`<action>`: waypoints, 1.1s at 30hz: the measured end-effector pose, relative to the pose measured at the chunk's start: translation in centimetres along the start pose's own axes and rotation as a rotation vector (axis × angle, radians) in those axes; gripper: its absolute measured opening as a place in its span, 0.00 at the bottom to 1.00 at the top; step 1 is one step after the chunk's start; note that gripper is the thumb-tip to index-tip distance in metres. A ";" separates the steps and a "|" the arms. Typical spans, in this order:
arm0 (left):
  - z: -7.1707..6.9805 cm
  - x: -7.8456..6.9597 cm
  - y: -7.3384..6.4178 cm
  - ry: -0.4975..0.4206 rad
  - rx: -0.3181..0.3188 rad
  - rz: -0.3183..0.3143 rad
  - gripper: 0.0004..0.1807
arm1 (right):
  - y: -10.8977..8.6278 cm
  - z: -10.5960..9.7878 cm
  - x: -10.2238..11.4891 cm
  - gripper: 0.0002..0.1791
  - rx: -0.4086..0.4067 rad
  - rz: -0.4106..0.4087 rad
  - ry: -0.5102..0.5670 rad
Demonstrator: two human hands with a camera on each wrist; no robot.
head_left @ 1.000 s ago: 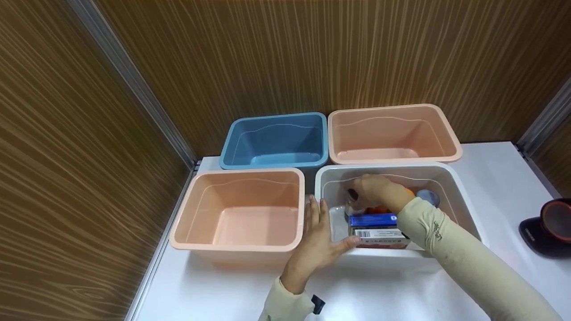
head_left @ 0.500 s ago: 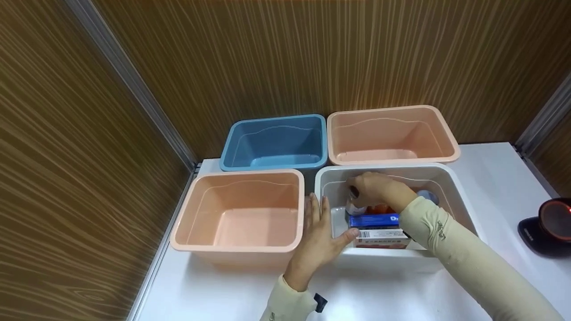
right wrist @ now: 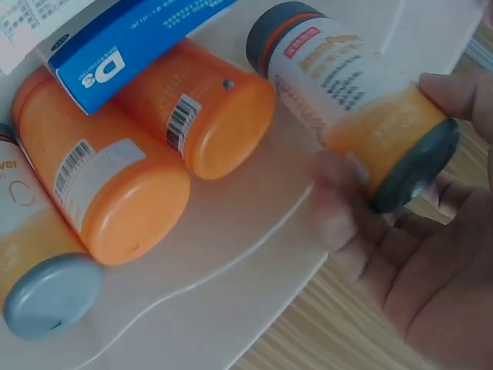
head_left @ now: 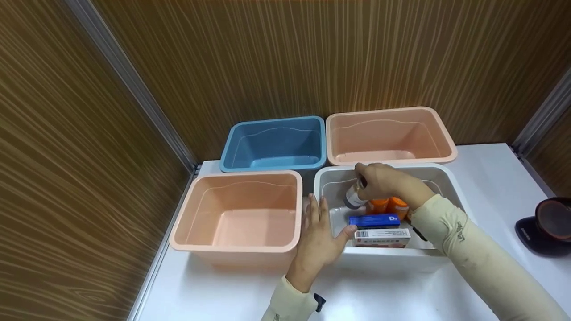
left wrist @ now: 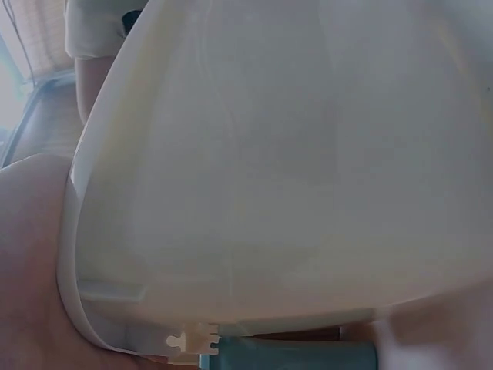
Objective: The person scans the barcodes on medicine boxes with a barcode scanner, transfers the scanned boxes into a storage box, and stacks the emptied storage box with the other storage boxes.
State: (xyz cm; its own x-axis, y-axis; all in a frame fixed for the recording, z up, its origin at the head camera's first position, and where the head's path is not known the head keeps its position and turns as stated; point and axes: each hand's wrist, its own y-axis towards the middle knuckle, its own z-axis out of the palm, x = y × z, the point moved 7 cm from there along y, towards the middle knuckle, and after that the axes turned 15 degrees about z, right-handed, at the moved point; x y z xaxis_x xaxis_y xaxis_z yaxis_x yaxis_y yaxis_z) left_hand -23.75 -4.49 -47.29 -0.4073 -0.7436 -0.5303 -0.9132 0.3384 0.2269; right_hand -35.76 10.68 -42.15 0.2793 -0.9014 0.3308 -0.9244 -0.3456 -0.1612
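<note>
My right hand (head_left: 383, 180) grips a white-and-orange bottle (right wrist: 347, 92) with dark grey ends, tilted above the floor of the white bin (head_left: 388, 252). Its fingers curl round the lower orange part in the right wrist view. Two orange bottles (right wrist: 108, 169) lie beside it in the bin, and a grey-capped bottle (right wrist: 46, 239) is at their far side. A blue box (head_left: 374, 220) and a white box (head_left: 382, 235) stand along the bin's front. My left hand (head_left: 317, 243) rests at the bin's front left corner, fingers straight along the rim, thumb over the front edge.
A peach bin (head_left: 187, 209) stands to the left, close beside the white one. Behind are a blue bin (head_left: 229, 147) and another peach bin (head_left: 446, 133). A black device (head_left: 535, 234) sits at the table's right. Wood-grain walls (head_left: 285, 53) enclose the left and back.
My right hand has risen and moved slightly right and back with the bottle, tilting it. The orange bottles show more now. The left hand stays nearly in place.
</note>
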 end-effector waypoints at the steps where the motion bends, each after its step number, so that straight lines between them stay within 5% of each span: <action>1: 0.0 0.0 0.0 0.006 -0.005 0.003 0.55 | -0.2 -0.4 -0.1 0.20 -0.017 -0.006 0.022; 24: 0.3 -0.5 0.3 0.173 0.145 -0.086 0.44 | -2.8 -3.9 -1.6 0.27 -0.079 0.065 0.389; 29: 0.2 -0.7 0.5 0.190 0.136 -0.060 0.43 | -3.3 -5.3 -1.3 0.26 -0.182 0.093 0.566; 33: 0.1 -0.4 0.1 0.205 0.123 -0.063 0.43 | -3.7 -6.1 -0.4 0.23 -0.212 0.048 0.863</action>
State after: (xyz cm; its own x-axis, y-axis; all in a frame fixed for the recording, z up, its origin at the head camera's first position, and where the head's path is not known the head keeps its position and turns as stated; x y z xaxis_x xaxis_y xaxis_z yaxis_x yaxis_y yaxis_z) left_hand -23.67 -4.07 -47.08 -0.3549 -0.8628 -0.3601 -0.9338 0.3463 0.0905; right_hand -34.03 13.90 -36.01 0.0254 -0.3732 0.9274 -0.9826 -0.1800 -0.0456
